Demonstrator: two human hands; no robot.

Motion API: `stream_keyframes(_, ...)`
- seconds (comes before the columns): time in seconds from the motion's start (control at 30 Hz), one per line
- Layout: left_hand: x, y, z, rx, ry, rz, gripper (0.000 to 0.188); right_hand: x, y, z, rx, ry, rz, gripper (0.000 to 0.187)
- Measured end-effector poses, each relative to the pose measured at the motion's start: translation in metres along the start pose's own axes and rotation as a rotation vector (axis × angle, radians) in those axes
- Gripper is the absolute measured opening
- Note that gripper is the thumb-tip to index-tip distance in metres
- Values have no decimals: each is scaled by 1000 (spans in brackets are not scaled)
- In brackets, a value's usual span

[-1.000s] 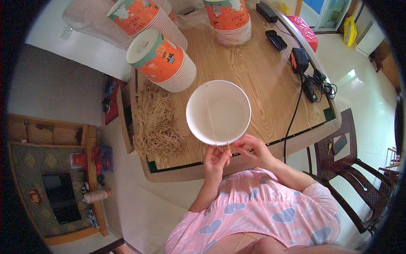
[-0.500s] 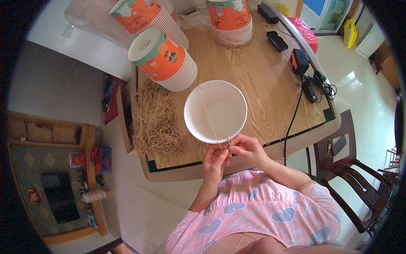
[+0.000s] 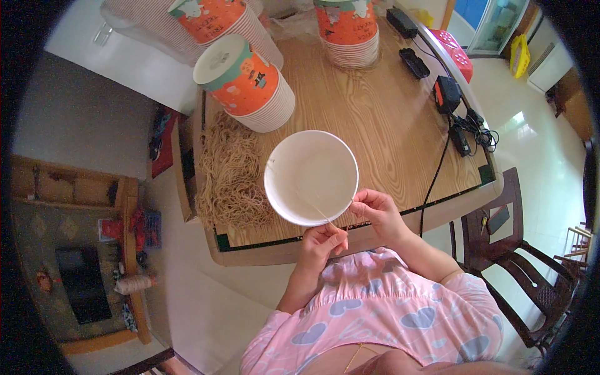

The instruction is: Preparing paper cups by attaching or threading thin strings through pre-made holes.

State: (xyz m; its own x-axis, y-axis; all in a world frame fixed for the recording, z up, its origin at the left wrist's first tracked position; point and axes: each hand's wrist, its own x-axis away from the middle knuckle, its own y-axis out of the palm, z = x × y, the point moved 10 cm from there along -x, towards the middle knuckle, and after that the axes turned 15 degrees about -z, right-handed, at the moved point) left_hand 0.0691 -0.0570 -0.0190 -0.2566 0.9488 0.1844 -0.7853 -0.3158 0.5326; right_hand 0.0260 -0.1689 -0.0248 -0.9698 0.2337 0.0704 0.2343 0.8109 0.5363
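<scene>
A white paper bucket (image 3: 311,165) stands in front of me, its opening facing up. A thin tan string (image 3: 315,204) runs from its far-left rim across the inside to the near rim. My left hand (image 3: 323,242) is closed at that near rim, pinching the string. My right hand (image 3: 377,214) pinches at the bucket's right rim; whether some string is also between those fingers is too small to tell. Left of the bucket lies a loose heap of tan strings (image 3: 231,181). Behind the heap leans a stack of nested orange-and-green paper buckets (image 3: 247,81).
More bucket stacks stand at the back left (image 3: 215,22) and back middle (image 3: 348,31). A black-and-orange device (image 3: 447,94) with coiled cables (image 3: 481,130) sits at the table's right side. A dark wooden chair (image 3: 500,219) stands to the right.
My right hand has parted from the left and moved right, up to the bucket's rim. The bucket has shifted slightly left and nearer, and the string's far end sits further left on the rim.
</scene>
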Motion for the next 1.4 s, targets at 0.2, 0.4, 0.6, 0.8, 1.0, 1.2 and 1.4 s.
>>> stream_keyframes(0.2,-3,-14,2,-266,14,266,10,-1,1,-5,105,27,26,12)
stream_keyframes(0.4,-10,-10,13,-311,75,251,13,4,8,-1,115,-17,-18,11)
stream_keyframes(0.6,-9,-9,8,-242,67,232,18,-1,9,0,66,-99,-20,11)
stream_keyframes(0.8,-5,-13,10,-230,119,255,17,-1,9,-3,199,-70,-7,13)
stream_keyframes(1.0,-4,-11,17,-255,140,279,11,0,9,-4,151,-53,-10,15)
stream_keyframes(1.2,-6,-12,12,-424,42,230,6,1,8,0,137,-40,25,14)
stream_keyframes(1.4,-1,10,11,-483,-55,99,12,-1,11,-8,179,-43,15,17)
